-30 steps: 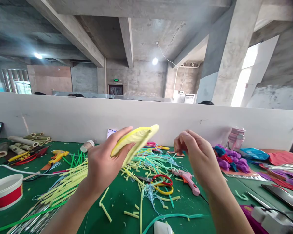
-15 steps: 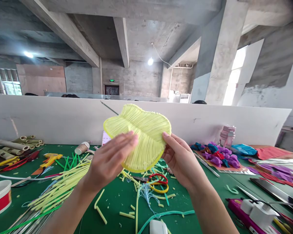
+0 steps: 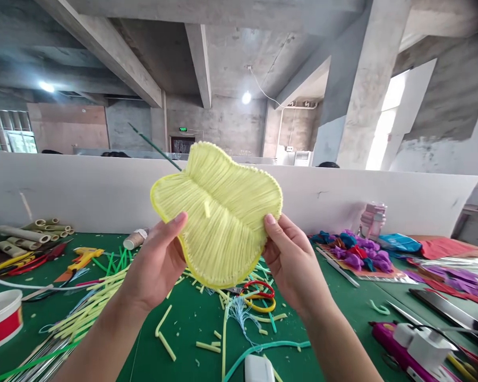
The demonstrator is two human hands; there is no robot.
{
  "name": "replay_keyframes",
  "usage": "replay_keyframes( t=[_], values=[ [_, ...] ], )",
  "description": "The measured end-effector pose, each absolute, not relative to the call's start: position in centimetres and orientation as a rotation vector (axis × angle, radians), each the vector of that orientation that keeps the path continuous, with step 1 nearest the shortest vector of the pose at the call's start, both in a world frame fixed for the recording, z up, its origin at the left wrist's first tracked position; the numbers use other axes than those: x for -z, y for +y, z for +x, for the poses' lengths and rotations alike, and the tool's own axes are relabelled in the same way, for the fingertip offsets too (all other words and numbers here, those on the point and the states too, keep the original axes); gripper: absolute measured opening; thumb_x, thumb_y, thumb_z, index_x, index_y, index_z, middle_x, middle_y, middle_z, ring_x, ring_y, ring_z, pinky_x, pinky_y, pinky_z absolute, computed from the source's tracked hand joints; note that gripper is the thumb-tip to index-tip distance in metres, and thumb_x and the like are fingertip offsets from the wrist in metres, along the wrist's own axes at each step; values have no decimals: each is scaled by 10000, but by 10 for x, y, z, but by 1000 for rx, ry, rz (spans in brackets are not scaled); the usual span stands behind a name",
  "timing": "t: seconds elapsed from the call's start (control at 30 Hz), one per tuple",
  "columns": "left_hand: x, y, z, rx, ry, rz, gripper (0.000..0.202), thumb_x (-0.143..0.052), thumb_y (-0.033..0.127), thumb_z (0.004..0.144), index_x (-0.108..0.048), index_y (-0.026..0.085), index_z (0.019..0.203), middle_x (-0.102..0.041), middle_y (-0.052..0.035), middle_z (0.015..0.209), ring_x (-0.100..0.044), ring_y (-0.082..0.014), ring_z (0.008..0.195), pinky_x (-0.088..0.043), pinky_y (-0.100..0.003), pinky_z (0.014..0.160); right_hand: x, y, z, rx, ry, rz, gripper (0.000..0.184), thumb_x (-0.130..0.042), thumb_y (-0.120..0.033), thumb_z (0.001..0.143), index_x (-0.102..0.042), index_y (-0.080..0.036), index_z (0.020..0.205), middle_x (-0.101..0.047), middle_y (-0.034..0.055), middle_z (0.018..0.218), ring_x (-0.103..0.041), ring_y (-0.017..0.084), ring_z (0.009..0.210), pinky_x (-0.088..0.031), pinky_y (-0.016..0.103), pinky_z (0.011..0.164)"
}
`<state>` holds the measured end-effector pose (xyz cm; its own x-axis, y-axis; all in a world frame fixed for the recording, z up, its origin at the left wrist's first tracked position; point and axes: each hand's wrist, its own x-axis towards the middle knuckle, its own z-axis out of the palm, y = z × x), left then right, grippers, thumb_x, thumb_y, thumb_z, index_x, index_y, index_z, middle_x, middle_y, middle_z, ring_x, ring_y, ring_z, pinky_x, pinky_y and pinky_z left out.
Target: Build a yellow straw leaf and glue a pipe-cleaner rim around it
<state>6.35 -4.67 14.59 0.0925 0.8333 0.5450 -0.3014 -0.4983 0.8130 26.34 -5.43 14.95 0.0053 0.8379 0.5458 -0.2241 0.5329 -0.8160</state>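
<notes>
I hold up a yellow leaf-shaped piece (image 3: 219, 212) made of rows of fuzzy pipe-cleaner stems, its flat face turned to me. My left hand (image 3: 157, 262) grips its lower left edge, thumb on the front. My right hand (image 3: 290, 260) pinches its right edge. A thin green stem (image 3: 153, 147) sticks out from behind the piece toward the upper left. Below lie yellow pipe-cleaner lengths (image 3: 91, 310) and cut scraps on the green table (image 3: 191, 366).
Red-and-yellow scissors (image 3: 258, 297), a yellow glue gun (image 3: 82, 258), a red-and-white tub (image 3: 2, 320), paper rolls (image 3: 32, 232), purple and blue craft bits (image 3: 354, 254), a pink glue gun (image 3: 398, 347) and a white partition (image 3: 63, 191) surround the work spot.
The yellow piece went from edge-on in my left hand alone to face-on and raised, and my right hand took hold of its right edge.
</notes>
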Motion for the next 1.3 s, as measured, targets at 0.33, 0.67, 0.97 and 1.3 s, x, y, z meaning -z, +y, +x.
replay_keyframes(
  t=[0.33,0.67,0.97,1.3],
  values=[
    [-156,-59,61,-1813,584,1201,435,-633,420,911,-554,300,1322,-688,-32,1249,-702,-248,1036,-630,-331,830,-143,-56,254,-370,-1469,-561,493,-644,-432,872,-458,-284,1304,-553,92,1246,-597,203,1052,-551,349,826],
    [-166,-61,62,-1943,449,928,318,-629,223,922,-642,261,1237,-738,-12,1150,-705,-196,1036,-609,-229,828,-142,-68,252,514,-1826,-518,153,-762,-210,794,-740,-318,900,-476,45,1227,-457,269,1178,-376,484,1001],
    [-165,-60,65,-1951,421,899,350,-704,224,865,-672,272,1211,-739,-31,1153,-694,-225,1072,-598,-268,872,-139,-68,249,734,-1812,-502,178,-738,-140,797,-706,-246,937,-549,62,1178,-492,258,1156,-390,428,996],
    [-164,-64,70,-2048,385,966,380,-724,202,859,-664,256,1230,-721,-32,1196,-646,-211,1163,-529,-295,1004,-137,-69,239,472,-1817,-678,64,-606,-154,874,-621,-207,906,-512,97,1220,-430,259,1210,-378,434,1000]
  ],
)
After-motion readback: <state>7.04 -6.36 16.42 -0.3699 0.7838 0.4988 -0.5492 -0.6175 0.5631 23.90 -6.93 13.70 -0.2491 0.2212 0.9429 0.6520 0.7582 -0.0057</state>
